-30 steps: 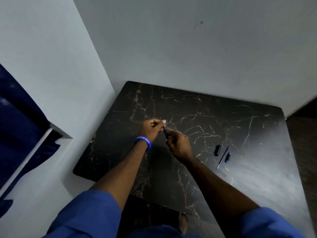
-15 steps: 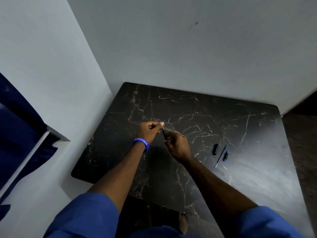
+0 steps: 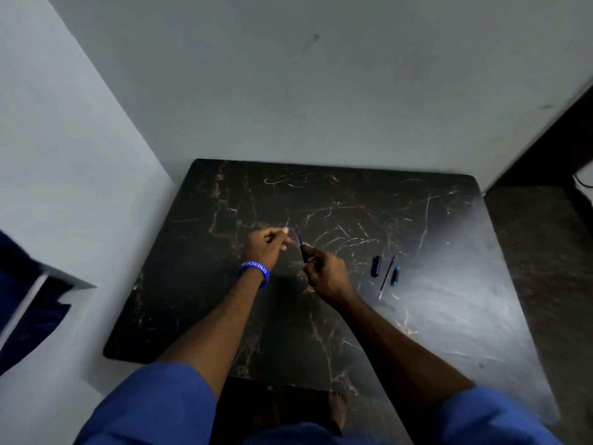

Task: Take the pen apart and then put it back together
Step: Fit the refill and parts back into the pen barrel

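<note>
Nearest the lower edge of the frame we see our two blue sleeves, and from them both forearms run up toward the middle of the dark marbled desk [image 3: 449, 332]. Just right of centre, our right hand [image 3: 324, 277] has its fingers closed round the lower end of the pen barrel [image 3: 302, 248], a thin dark piece whose long axis leans up and slightly left, its free tip pointing toward the top of the frame. Our left hand [image 3: 268, 245], with a blue wristband [image 3: 254, 271] below it, sits just left of that tip and apart from it; its fingers are pinched narrow, but whether they hold some small part we cannot tell. We judge the next move turns on that gap: the left fingers lie to the left of the barrel's upper end and are the nearer hand to it. Further right on the desk, well apart from both hands, lie a short black piece [image 3: 375, 266], the thin refill [image 3: 386, 277] and a small blue piece [image 3: 395, 276], side by side.
</note>
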